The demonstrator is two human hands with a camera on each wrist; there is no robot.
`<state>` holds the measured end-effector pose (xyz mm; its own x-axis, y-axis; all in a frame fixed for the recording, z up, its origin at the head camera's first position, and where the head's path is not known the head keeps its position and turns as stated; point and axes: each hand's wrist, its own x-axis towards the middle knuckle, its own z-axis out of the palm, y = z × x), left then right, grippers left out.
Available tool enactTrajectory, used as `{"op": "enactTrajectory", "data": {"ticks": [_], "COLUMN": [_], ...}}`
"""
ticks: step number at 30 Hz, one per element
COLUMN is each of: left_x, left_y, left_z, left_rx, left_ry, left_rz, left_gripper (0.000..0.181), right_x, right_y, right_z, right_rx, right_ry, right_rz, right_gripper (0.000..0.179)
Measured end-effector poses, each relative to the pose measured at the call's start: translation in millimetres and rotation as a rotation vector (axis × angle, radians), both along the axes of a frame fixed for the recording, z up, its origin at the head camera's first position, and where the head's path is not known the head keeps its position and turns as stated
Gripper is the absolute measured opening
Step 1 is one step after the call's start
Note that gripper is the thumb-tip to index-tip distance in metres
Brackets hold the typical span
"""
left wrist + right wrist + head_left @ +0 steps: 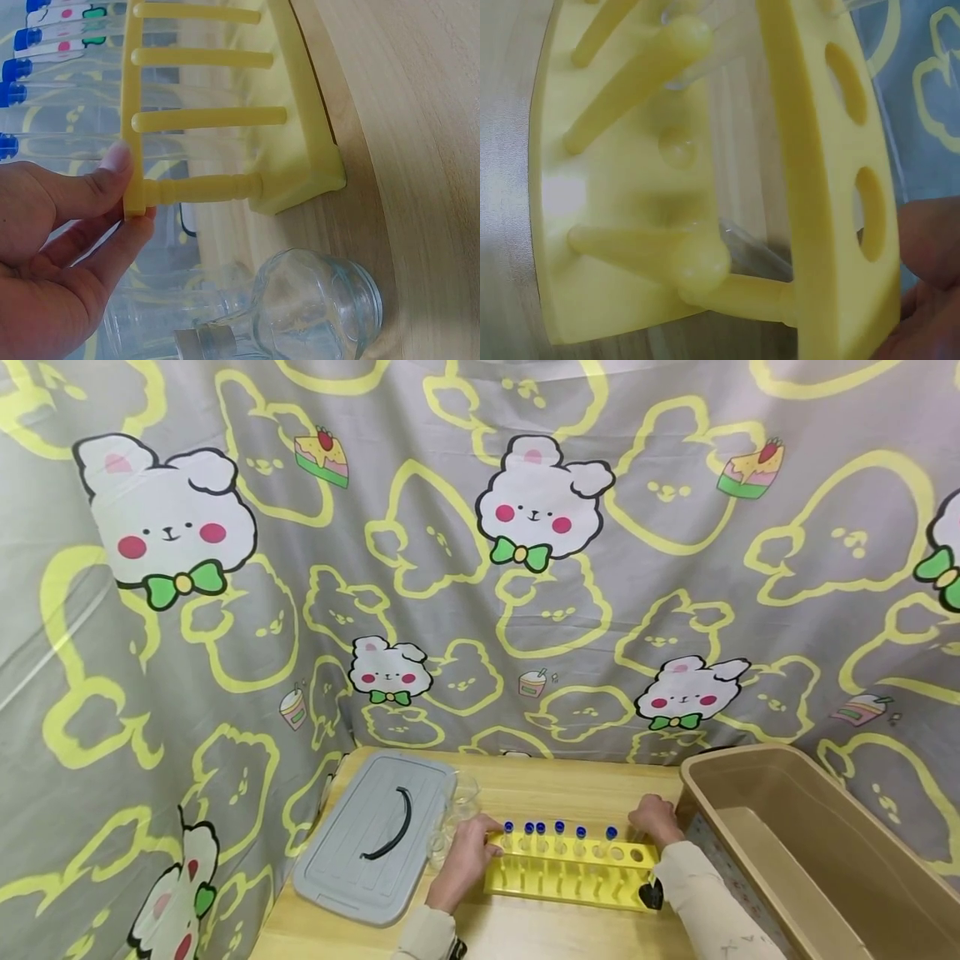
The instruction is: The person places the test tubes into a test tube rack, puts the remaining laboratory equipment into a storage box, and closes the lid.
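A yellow test tube rack (573,902) stands on the table, holding several clear test tubes with blue caps (559,827). My left hand (471,852) pinches the left end of its top bar between thumb and fingers, as the left wrist view shows closely. At the rack's far right corner is my right hand (654,820), its fingers bent and partly hidden behind the top bar. In the right wrist view, that hand (930,292) shows only at the edge, close to the bar's end; I cannot tell whether it holds anything. Two holes near that end hold no tubes.
Clear glassware, including a round-bodied flask (315,307), stands just left of the rack. Beyond it lies a grey lid (360,835) with a black handle. A deep brown bin (795,860) stands at the right, close to my right arm. Patterned cloth (450,568) hangs behind the table (555,777).
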<state>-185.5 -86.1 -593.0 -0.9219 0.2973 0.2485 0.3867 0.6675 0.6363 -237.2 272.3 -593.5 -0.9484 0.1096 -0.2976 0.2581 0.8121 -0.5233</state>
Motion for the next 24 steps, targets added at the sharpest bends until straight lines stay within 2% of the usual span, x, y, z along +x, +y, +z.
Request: {"op": "enactTrajectory", "data": {"ticks": [4,11,17,24], "left_x": [0.0,0.1,-0.4,-0.2], "left_y": [0.3,2.3,2.0,2.4], "left_z": [0.5,2.6,1.5,1.0], "left_rx": [-0.005,-0.009,-0.007,-0.007], "left_ry": [0.002,-0.019,0.002,0.009], "left_rz": [0.000,0.013,0.009,0.013], "left_gripper": [0.028,0.027,0.027,0.027], "right_x": [0.0,-6.0,-7.5,-6.3], "right_y": [-1,2,0,0], "right_z": [-2.7,-13.6,-14.4,-15.3], "right_rx": [0.044,0.117,0.112,0.064], "right_ry": [0.007,-0.014,-0.025,0.002], "right_rz": [0.032,0.056,0.044,0.004], "right_gripper": [0.040,0.039,0.030,0.028]}}
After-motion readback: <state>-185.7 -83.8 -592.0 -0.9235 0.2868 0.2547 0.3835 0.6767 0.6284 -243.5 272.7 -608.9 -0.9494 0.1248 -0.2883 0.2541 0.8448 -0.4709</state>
